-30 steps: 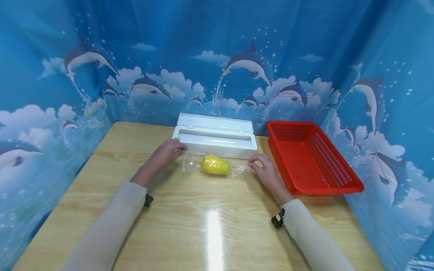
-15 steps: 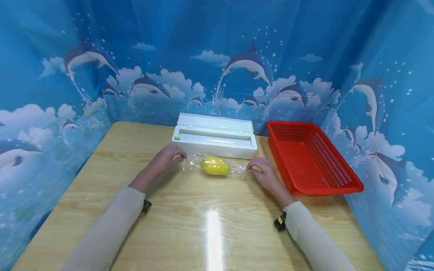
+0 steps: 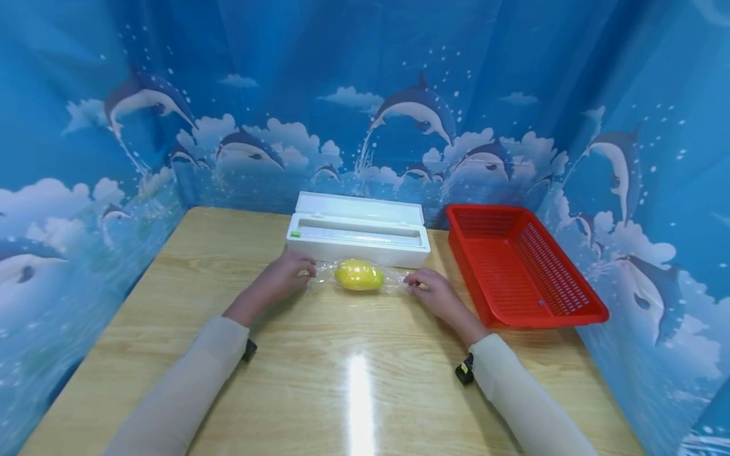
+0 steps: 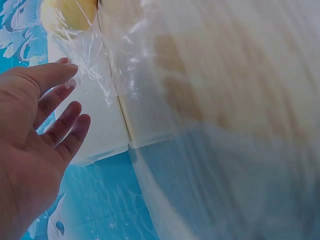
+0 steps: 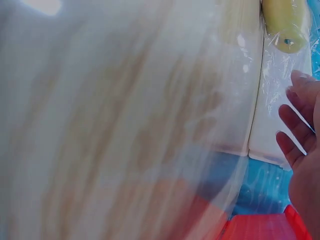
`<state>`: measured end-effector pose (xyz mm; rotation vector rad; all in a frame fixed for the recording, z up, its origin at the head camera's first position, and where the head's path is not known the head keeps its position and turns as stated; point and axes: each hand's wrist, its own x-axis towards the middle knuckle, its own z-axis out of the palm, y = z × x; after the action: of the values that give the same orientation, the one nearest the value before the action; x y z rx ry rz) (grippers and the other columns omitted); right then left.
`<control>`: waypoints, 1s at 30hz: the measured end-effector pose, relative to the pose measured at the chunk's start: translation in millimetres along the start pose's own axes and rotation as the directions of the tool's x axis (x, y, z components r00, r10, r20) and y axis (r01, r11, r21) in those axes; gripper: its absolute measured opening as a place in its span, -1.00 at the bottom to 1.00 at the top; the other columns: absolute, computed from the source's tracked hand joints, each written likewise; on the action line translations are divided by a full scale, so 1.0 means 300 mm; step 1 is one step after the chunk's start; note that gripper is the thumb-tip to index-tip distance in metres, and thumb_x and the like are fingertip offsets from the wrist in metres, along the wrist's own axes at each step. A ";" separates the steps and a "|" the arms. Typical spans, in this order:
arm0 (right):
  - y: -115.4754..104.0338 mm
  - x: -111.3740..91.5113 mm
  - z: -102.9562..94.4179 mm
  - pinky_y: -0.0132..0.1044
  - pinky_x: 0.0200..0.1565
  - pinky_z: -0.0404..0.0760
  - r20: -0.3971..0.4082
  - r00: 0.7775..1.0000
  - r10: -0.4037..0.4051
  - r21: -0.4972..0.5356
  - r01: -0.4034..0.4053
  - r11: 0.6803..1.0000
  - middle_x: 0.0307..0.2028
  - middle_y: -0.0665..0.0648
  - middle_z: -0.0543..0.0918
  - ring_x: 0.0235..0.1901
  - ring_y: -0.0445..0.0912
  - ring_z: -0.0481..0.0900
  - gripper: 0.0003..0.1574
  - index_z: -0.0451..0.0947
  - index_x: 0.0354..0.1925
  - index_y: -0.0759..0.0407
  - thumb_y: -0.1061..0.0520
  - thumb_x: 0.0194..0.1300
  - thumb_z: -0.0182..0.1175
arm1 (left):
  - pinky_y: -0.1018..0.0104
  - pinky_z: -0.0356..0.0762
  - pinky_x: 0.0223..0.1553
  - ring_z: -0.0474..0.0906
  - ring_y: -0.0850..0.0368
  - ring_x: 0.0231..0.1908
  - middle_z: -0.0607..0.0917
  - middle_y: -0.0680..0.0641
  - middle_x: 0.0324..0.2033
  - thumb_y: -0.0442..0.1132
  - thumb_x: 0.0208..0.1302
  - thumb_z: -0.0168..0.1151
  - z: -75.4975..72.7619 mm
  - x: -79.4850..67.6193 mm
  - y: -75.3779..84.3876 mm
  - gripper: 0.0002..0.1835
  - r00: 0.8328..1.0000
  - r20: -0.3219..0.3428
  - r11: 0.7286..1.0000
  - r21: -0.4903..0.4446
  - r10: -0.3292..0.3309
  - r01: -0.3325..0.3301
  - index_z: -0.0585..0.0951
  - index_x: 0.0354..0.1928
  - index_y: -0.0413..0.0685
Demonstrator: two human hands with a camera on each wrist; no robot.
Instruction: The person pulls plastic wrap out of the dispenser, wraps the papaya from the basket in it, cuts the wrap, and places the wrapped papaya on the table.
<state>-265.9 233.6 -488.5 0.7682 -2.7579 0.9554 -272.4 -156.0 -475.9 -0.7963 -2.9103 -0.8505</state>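
Note:
A yellow oval fruit (image 3: 359, 275), its exact kind unclear, lies in clear plastic wrap (image 3: 393, 278) just in front of a white lidded box (image 3: 359, 253). My left hand (image 3: 285, 277) pinches the gathered left end of the wrap between thumb and fingertips. At the opposite end, the thumb and index finger of my right hand (image 3: 435, 292) pinch the wrap's twisted tail. Both wrist views show the remaining fingers loosely bent and apart. The fruit (image 4: 70, 12) is cut off by the top edge of the left wrist view.
The box's lid (image 3: 360, 208) is raised, and a green tab (image 3: 295, 234) sits at its left front corner. A red plastic basket (image 3: 485, 291) stands at the right on the wooden table (image 3: 296, 380). Blue dolphin-print curtains (image 3: 274, 76) enclose the back and sides.
Both hands have come slightly closer to the fruit, and the wrap's ends are more bunched. The left hand has moved off the box's front corner, uncovering the green tab.

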 end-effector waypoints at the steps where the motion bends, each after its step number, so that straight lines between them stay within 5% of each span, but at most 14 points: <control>1: -0.004 0.002 0.000 -0.07 -0.02 0.63 0.004 1.000 -0.003 -0.013 0.003 1.000 -0.22 0.09 0.72 -0.13 -0.01 0.60 -0.83 0.73 -0.12 0.17 0.25 0.30 0.35 | -0.13 0.45 0.28 0.52 -0.18 0.16 0.70 -0.16 0.07 -0.36 0.28 0.32 0.003 -0.002 0.000 -0.88 1.000 -0.003 1.000 0.005 0.001 -0.001 0.75 -0.17 -0.07; 7: -0.018 0.014 0.002 -0.13 -0.06 0.60 0.100 0.993 0.067 -0.068 -0.061 0.996 -0.26 0.02 0.73 -0.19 -0.07 0.60 -0.76 0.75 -0.06 0.07 0.09 0.30 0.38 | -0.05 0.52 0.14 0.52 -0.06 0.06 0.73 -0.04 -0.05 -0.17 0.31 0.33 0.012 -0.007 0.014 -0.83 0.997 0.022 0.997 -0.003 -0.078 0.078 0.74 -0.10 0.02; 13: -0.024 0.037 0.017 -0.12 0.00 0.56 0.182 0.980 0.080 -0.251 -0.033 0.967 -0.25 -0.06 0.73 -0.19 -0.12 0.61 -0.56 0.69 0.06 0.03 -0.06 0.24 0.42 | -0.13 0.53 0.15 0.57 -0.11 0.10 0.71 -0.08 0.02 0.02 0.26 0.41 0.015 0.000 0.026 -0.59 0.990 0.037 0.990 0.033 -0.138 0.136 0.69 0.07 0.00; 24: -0.043 0.069 0.044 -0.14 -0.09 0.54 0.165 0.982 0.089 -0.358 -0.025 0.933 -0.32 -0.07 0.72 -0.27 -0.13 0.59 -0.74 0.72 -0.12 0.01 -0.06 0.28 0.38 | -0.06 0.56 0.12 0.60 -0.06 0.02 0.75 -0.04 0.00 0.03 0.19 0.46 0.034 0.028 0.031 -0.54 0.987 0.062 0.982 0.129 -0.147 0.138 0.68 0.09 0.01; 30: -0.039 0.076 0.054 -0.12 -0.03 0.60 0.123 0.992 0.022 -0.364 0.025 0.931 -0.13 0.02 0.67 -0.08 -0.05 0.59 -0.91 0.75 -0.25 0.01 0.04 0.30 0.38 | -0.04 0.55 0.16 0.61 -0.06 0.05 0.74 -0.04 0.01 0.00 0.21 0.44 0.038 0.038 0.040 -0.53 0.983 0.087 0.977 0.156 -0.161 0.147 0.67 0.12 0.01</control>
<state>-279.0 206.3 -488.6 0.7857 -2.9125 0.3788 -275.2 -136.3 -478.0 -0.6254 -3.1111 -0.6079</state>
